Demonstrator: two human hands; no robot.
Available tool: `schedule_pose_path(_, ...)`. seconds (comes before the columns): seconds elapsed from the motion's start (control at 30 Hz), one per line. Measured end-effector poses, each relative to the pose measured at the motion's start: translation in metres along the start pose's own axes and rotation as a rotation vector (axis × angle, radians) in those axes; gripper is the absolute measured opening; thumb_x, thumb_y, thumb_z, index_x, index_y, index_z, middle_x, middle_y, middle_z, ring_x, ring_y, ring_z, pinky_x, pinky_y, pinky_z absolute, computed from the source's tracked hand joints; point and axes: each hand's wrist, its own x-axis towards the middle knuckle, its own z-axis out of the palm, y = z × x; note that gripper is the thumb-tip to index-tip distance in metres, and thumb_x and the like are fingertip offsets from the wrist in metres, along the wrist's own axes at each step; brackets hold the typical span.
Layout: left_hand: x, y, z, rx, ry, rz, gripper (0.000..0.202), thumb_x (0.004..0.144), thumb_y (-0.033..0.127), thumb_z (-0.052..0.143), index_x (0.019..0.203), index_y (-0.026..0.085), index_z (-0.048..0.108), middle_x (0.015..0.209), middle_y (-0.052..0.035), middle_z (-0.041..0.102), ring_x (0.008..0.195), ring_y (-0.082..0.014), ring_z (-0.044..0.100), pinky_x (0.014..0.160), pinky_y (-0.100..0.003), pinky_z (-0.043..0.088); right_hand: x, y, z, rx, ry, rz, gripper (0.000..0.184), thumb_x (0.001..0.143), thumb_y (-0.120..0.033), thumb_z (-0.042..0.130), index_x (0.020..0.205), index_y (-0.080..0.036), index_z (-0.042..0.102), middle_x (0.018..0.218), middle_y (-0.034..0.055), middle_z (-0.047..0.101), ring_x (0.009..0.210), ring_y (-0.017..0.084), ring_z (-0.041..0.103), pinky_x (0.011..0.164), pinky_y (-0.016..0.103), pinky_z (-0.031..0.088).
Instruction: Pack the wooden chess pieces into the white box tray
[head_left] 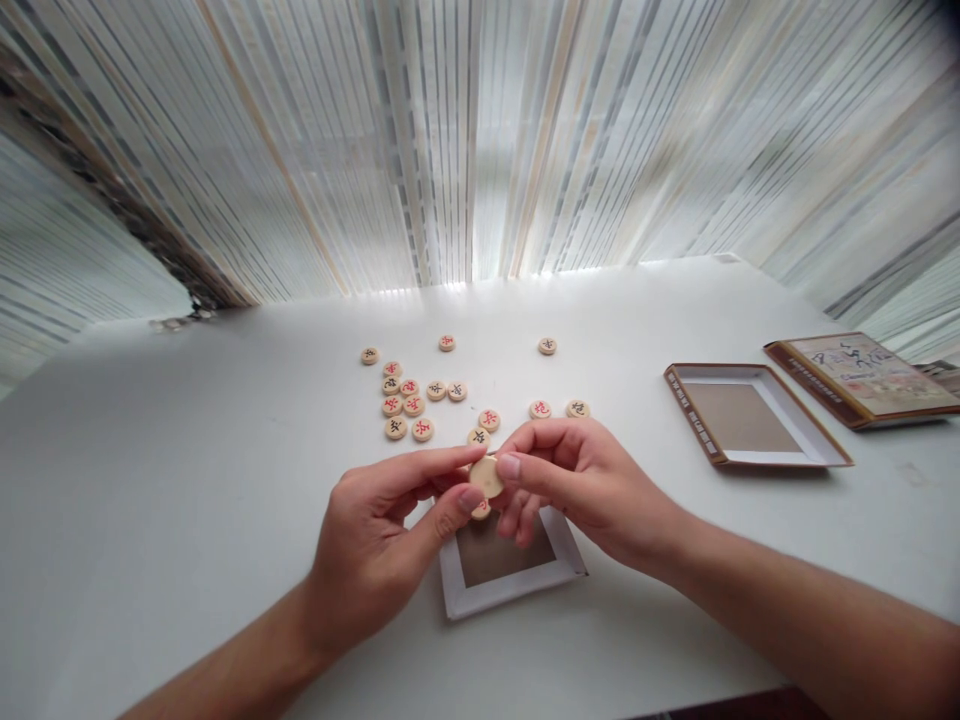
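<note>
Between the fingertips of both hands is a round wooden Chinese chess piece (486, 478), its blank face toward me. My left hand (394, 525) closes on its left side with thumb and index finger. On the right side, the thumb and index finger of my right hand (581, 485) pinch it, the other fingers curled below. A red-marked piece (481, 511) shows partly beneath it by my left thumb; whether it is held I cannot tell. Under my hands lies a shallow white-rimmed box tray (517, 595) with a brown-grey bottom, partly hidden.
Several pieces with red or black characters lie face up beyond my hands, among them a red one (423, 429) and a black one (547, 346). At right are another shallow box (780, 463) and a printed box lid (855, 365). A striped curtain (450, 150) borders the white table (187, 500).
</note>
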Motion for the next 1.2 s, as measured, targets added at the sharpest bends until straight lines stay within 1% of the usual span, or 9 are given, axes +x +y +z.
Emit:
schedule_pose_path(0.1,-0.0002,0.0009,0.001,-0.017,-0.009,-0.013,0.04,0.087,0.005,0.083,0.12,0.027,0.085,0.095,0.0008,0.087,0.08,-0.0124,0.082,0.075,-0.015,0.067,0.0011,0.0002,-0.0007,0.016,-0.002,0.034,0.035,0.078,-0.039,0.097,0.082,-0.011,0.076,0.067,0.0044,0.077,0.057,0.015,0.076,0.054,0.019,0.063)
schedule_pose_path(0.27,0.0007,-0.0011,0.0,-0.013,-0.041,-0.009,0.039,0.087,0.005,0.084,0.119,0.027,0.085,0.1,0.0,0.088,0.083,-0.0137,0.083,0.079,-0.016,0.067,-0.0003,0.0002,0.0016,0.019,0.005,0.05,0.036,0.071,-0.031,0.102,0.084,-0.013,0.073,0.067,0.0016,0.076,0.055,0.012,0.073,0.051,0.018,0.06)
schedule_pose_path(0.43,0.0011,-0.0036,-0.0017,0.089,-0.097,0.116,0.041,0.089,0.004,0.082,0.123,0.028,0.084,0.102,0.0009,0.088,0.086,-0.0116,0.082,0.081,-0.014,0.064,-0.0041,0.0016,0.0037,-0.019,0.007,0.104,0.044,0.064,-0.029,0.105,0.08,-0.015,0.067,0.056,-0.0025,0.071,0.044,0.01,0.064,0.042,0.014,0.051)
schedule_pose_path(0.57,0.0007,-0.0024,-0.0019,0.133,-0.136,0.178,0.043,0.09,0.002,0.079,0.124,0.028,0.083,0.1,0.001,0.087,0.084,-0.0113,0.08,0.08,-0.015,0.062,-0.0046,0.0022,0.0039,-0.069,0.018,0.088,0.042,0.068,-0.036,0.102,0.077,-0.015,0.066,0.055,-0.0019,0.069,0.043,0.009,0.062,0.04,0.015,0.048)
schedule_pose_path(0.7,0.0007,0.0004,-0.0016,0.098,-0.146,0.112,0.04,0.091,0.004,0.079,0.123,0.027,0.083,0.102,-0.0014,0.087,0.084,-0.0137,0.08,0.08,-0.019,0.064,-0.0047,-0.0019,0.005,-0.068,0.004,0.065,0.038,0.074,-0.037,0.098,0.076,-0.015,0.068,0.06,-0.0005,0.071,0.046,0.01,0.065,0.043,0.016,0.05)
schedule_pose_path(0.8,0.0017,0.002,-0.0012,0.084,-0.111,0.077,0.036,0.09,0.006,0.081,0.121,0.025,0.084,0.099,-0.0025,0.087,0.084,-0.0148,0.081,0.08,-0.019,0.065,-0.0053,-0.0059,0.0062,-0.026,-0.019,0.064,0.032,0.079,-0.037,0.093,0.077,-0.014,0.071,0.063,0.0004,0.072,0.048,0.011,0.067,0.046,0.018,0.054)
schedule_pose_path(0.9,0.0025,0.0031,-0.0011,0.082,-0.074,0.068,0.033,0.089,0.007,0.082,0.117,0.024,0.085,0.098,-0.0018,0.087,0.082,-0.0138,0.081,0.08,-0.018,0.064,-0.0061,-0.0076,0.0067,0.013,-0.026,0.067,0.031,0.079,-0.037,0.093,0.081,-0.013,0.073,0.068,0.0011,0.073,0.049,0.011,0.068,0.048,0.02,0.057)
schedule_pose_path(1.1,0.0028,0.0029,-0.0026,0.1,-0.071,0.121,0.034,0.088,0.008,0.085,0.117,0.027,0.084,0.096,0.0016,0.086,0.082,-0.0111,0.079,0.08,-0.015,0.061,-0.0077,-0.0036,0.0045,0.021,-0.071,0.065,0.031,0.08,-0.033,0.095,0.086,-0.014,0.072,0.064,-0.0006,0.073,0.052,0.009,0.068,0.052,0.017,0.057)
schedule_pose_path(1.2,0.0026,0.0014,-0.0034,0.138,-0.082,0.175,0.037,0.088,0.007,0.085,0.119,0.028,0.083,0.095,0.003,0.086,0.08,-0.0098,0.078,0.079,-0.014,0.059,-0.0076,-0.0022,0.0042,0.023,-0.077,0.086,0.033,0.075,-0.029,0.098,0.085,-0.014,0.071,0.06,-0.0014,0.072,0.051,0.009,0.066,0.051,0.017,0.055)
